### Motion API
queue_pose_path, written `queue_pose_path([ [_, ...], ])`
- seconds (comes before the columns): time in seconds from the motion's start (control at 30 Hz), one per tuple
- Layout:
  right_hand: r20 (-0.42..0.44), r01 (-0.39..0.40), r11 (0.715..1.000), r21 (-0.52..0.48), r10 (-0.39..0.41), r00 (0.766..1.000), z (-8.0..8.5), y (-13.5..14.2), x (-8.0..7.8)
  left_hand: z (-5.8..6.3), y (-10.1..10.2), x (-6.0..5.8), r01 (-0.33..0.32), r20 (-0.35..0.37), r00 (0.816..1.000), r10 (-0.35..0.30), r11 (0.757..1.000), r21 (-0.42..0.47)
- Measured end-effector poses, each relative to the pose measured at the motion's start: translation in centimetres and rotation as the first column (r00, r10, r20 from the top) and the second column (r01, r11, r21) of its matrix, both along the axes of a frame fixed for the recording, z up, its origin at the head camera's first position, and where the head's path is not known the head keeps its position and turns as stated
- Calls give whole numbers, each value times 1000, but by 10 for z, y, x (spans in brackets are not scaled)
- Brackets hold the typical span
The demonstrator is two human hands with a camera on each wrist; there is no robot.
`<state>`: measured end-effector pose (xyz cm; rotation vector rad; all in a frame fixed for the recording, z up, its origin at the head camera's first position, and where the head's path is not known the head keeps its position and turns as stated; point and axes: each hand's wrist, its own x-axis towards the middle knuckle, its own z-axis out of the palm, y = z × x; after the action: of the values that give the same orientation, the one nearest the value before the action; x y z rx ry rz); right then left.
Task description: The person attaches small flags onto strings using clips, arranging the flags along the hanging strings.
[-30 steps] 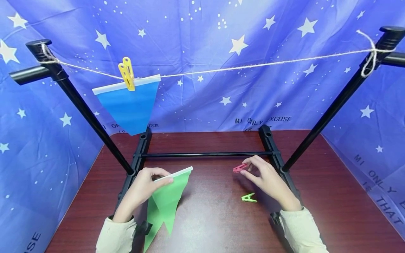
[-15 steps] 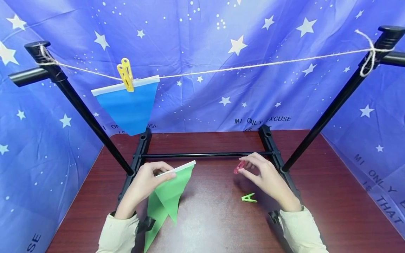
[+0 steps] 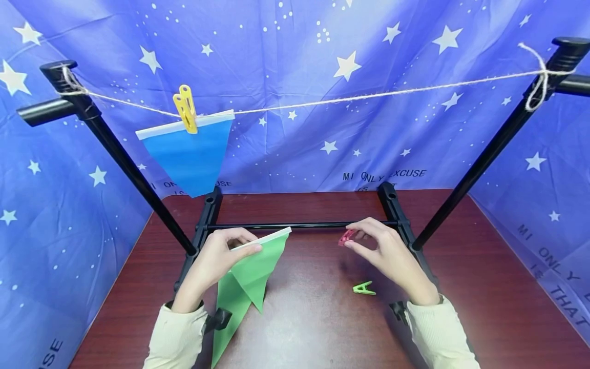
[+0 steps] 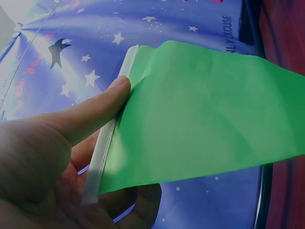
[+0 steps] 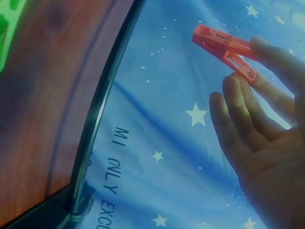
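Note:
My left hand (image 3: 223, 261) pinches the white top edge of a green pennant flag (image 3: 260, 266) between thumb and fingers. The flag hangs down with a fold across it, and its lower part trails toward the table's front. In the left wrist view the thumb lies over the white band (image 4: 102, 152). My right hand (image 3: 384, 253) holds a red clothespin (image 5: 224, 47) by its handle end between thumb and index finger, the other fingers loosely bent. A green clothespin (image 3: 364, 288) lies on the table below that hand. A yellow clothespin (image 3: 186, 110) clips a blue flag (image 3: 189, 156) to the string.
A white string (image 3: 369, 96) runs between two black posts, the left post (image 3: 133, 169) and the right post (image 3: 479, 148). A black crossbar (image 3: 295, 225) joins their feet on the brown table (image 3: 313, 318). Starry blue cloth (image 3: 286, 51) surrounds the table.
My left hand has risen slightly and moved right with the green flag. The right hand has lifted a little, and the red clothespin has turned in its fingers.

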<state>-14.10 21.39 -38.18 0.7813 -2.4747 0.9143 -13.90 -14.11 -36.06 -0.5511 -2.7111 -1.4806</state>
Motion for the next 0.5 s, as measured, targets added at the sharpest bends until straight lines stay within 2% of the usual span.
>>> queue_pose_path([
  [0.23,28,-1,1000,-24,2,1000,14,-6,2,5,5,-3,11,-36,999,-11,1000,10],
  [0.5,4,-34,998,-49,34,999,32,-13,1,8,10,-6,35,-87,996,-32,999,24],
])
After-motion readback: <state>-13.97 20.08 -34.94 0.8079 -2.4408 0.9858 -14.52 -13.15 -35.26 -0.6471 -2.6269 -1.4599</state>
